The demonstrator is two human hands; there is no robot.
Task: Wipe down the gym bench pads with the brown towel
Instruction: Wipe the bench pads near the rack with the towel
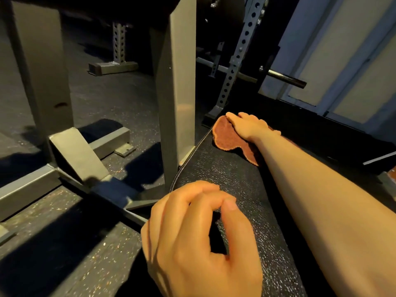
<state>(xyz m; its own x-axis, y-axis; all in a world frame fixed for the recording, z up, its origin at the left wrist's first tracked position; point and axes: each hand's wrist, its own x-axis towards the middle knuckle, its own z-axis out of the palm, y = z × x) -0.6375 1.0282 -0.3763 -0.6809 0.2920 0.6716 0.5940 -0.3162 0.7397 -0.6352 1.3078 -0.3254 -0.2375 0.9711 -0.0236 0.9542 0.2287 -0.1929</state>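
Left hand (199,239) near; towel (231,139) under right grip (249,125)

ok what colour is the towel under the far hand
Brown, a rusty orange-brown, with a fuzzy texture. The towel lies on the black bench pad; the head view shows it.

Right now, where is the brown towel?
In the head view, the brown towel lies at the far end of the black bench pad, right of centre, under the right hand pressing on it.
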